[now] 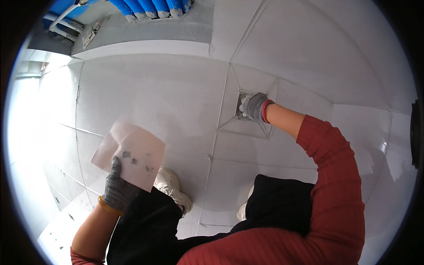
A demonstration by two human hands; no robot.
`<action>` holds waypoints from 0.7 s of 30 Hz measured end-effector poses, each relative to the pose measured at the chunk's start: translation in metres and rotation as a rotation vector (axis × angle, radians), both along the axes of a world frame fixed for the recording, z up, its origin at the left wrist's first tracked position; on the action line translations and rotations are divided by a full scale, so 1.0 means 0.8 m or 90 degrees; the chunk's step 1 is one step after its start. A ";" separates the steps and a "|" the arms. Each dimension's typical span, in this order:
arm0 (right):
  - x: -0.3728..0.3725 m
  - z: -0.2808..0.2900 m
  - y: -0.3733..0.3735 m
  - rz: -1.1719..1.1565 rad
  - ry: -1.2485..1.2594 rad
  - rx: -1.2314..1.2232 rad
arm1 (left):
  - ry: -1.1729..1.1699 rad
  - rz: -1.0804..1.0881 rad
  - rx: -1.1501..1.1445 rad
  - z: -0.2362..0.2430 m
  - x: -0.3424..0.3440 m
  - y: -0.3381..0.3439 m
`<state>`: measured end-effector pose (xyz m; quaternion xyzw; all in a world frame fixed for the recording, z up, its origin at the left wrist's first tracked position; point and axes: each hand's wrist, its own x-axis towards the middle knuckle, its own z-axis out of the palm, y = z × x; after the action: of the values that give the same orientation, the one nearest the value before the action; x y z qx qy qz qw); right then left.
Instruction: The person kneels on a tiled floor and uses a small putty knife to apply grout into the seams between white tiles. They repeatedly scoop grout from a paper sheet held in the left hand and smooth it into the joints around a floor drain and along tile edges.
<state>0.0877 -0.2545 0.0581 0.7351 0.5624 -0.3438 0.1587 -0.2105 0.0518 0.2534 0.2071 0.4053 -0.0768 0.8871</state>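
My left hand [118, 189], in a grey knit glove with a yellow cuff, grips a thin pale pink sheet [140, 160] by its near edge. The thumb lies on top of the sheet, and several dark grey crumbs or smudges show on its face. To the right, my right hand [255, 107], gloved in grey with a red cuff, reaches down to a square floor drain opening [240, 99]. Its whitish fingers are bent at the opening, and what they hold, if anything, is hidden. Slanted cut tiles [251, 127] frame the drain.
Large pale floor tiles [145, 92] with open joints spread around me. My shoe [170, 187] stands near the pink sheet. Blue pipes [150, 8] rise behind a grey ledge [172, 33] at the far side. A pale wall [366, 132] rises on the right.
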 end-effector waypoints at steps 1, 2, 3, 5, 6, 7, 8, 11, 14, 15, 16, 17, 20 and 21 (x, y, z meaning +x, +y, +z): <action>0.001 -0.013 0.004 0.037 -0.005 -0.006 | 0.021 0.014 0.009 0.005 -0.008 -0.007; 0.002 -0.022 0.002 0.036 -0.016 0.006 | 0.040 0.206 -0.161 0.007 -0.016 -0.015; 0.004 -0.029 0.005 0.033 -0.030 0.018 | 0.052 0.405 -0.334 0.007 -0.022 -0.021; 0.010 -0.035 0.010 0.042 -0.039 -0.024 | 0.114 0.140 -0.026 0.001 -0.032 -0.037; 0.011 -0.034 0.010 0.034 -0.038 -0.006 | 0.080 0.113 0.000 -0.003 -0.035 -0.040; 0.014 -0.032 0.013 0.032 -0.034 -0.025 | 0.092 0.118 0.008 -0.005 -0.039 -0.044; 0.014 -0.028 0.015 0.033 -0.034 -0.029 | 0.124 0.139 0.015 -0.006 -0.043 -0.047; 0.010 -0.019 0.022 0.040 -0.029 -0.034 | 0.110 0.120 0.035 -0.010 -0.046 -0.050; 0.004 -0.018 0.027 0.074 -0.042 -0.035 | 0.117 0.116 0.045 -0.013 -0.044 -0.052; 0.003 -0.018 0.029 0.090 -0.039 -0.035 | 0.109 0.108 0.041 -0.013 -0.044 -0.053; 0.002 -0.019 0.029 0.102 -0.038 -0.033 | 0.121 0.121 0.041 -0.013 -0.043 -0.054; 0.001 -0.021 0.030 0.104 -0.038 -0.037 | 0.124 0.127 0.036 -0.013 -0.043 -0.055; 0.003 -0.022 0.029 0.102 -0.033 -0.037 | 0.125 0.128 0.028 -0.014 -0.042 -0.055; 0.003 -0.021 0.029 0.103 -0.023 -0.033 | 0.109 0.116 0.024 -0.014 -0.042 -0.055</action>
<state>0.0905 -0.2313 0.0412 0.6891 0.6078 -0.3307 0.2152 -0.2442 0.0078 0.2421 0.1785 0.4982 -0.0060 0.8485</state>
